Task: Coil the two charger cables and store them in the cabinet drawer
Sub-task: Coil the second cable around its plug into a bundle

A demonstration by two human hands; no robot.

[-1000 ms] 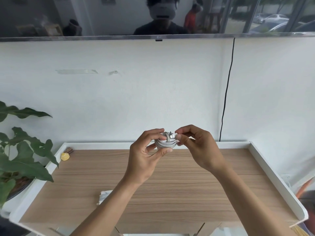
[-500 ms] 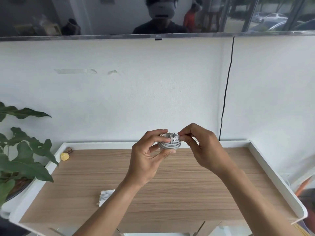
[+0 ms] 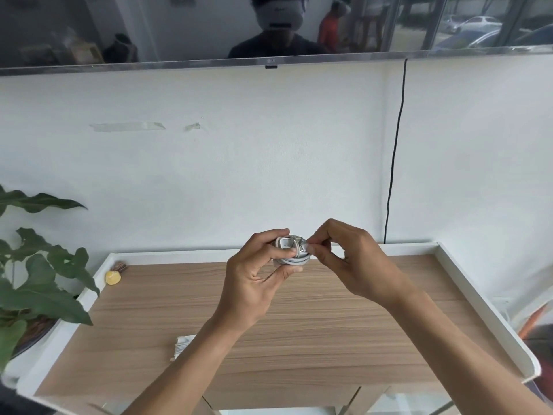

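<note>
- Head view: the one piece of writing is a small logo [image 3: 270, 60] on the lower frame of the dark screen [image 3: 179, 31] at the top. It is tiny and seems to read "LG". The glass mirrors a person wearing a white headset.
- The left hand [image 3: 254, 280] grasps a coiled white cable [image 3: 291, 254], with the thumb under the coil and the curled fingers over it. The coil is in the air, above the back part of the table and in front of the wall [image 3: 269, 175].
- The right hand [image 3: 353, 265] pinches the end of this cable with thumb and forefinger, at the right side of the coil. Its other fingers are curled.
- A second white cable [image 3: 181, 345] lies as a bundle on the wood near the front left, partly hidden behind the left forearm.
- The table [image 3: 344, 339] is like a shallow tray: a wooden top with a raised white rim [image 3: 466, 283] along the back, left and right sides.
- In the back left corner, just beside the rim, lies a small yellow thing [image 3: 113, 277], touching a small brown item which I cannot identify.
- Left of the table stands a pot [image 3: 28, 344] with a green plant [image 3: 42, 274]. Its leaves reach near the left rim.
- A black cord [image 3: 395, 151] hangs down the wall from the screen to the back rim. Two pieces of tape [image 3: 128, 126] stick on the wall.
- A wide stretch of wood shows between the forearms and to the right of them.
</note>
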